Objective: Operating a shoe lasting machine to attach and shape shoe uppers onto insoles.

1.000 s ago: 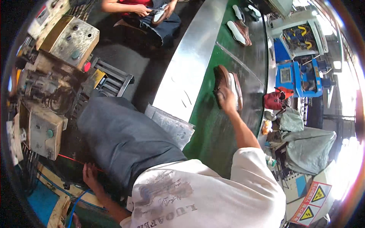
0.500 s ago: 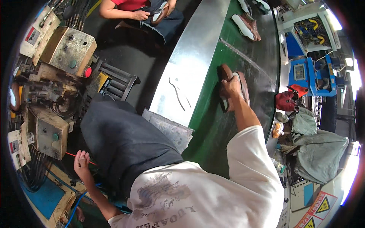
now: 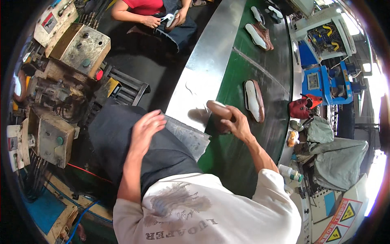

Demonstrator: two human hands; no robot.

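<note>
A brown shoe (image 3: pixel 219 110) is raised in my right hand (image 3: pixel 237 124), above the green belt where it meets the metal ledge (image 3: pixel 193 83). My fingers wrap its side; part of the shoe is hidden and somewhat blurred. My left hand (image 3: pixel 148 128) hovers over my dark apron (image 3: pixel 118 138), fingers stretched out and nothing in them. Another brown shoe (image 3: pixel 254 101) with a white sole side lies on the belt, right of my right hand. A thin dark curved piece (image 3: pixel 189 88) rests on the ledge, partly lost in glare.
More shoes (image 3: pixel 259 35) lie farther up the green belt (image 3: pixel 235 77). A co-worker's hands (image 3: pixel 152 21) hold a shoe at the far left. Dirty control boxes (image 3: pixel 83 51) stand on my left, a grey patterned cloth (image 3: pixel 187 138) on the ledge's near end. Right are a blue machine (image 3: pixel 325 83) and covered equipment.
My right hand has lifted one shoe off the belt and brought it left toward me. My left hand has swung up from low on the left to over my lap.
</note>
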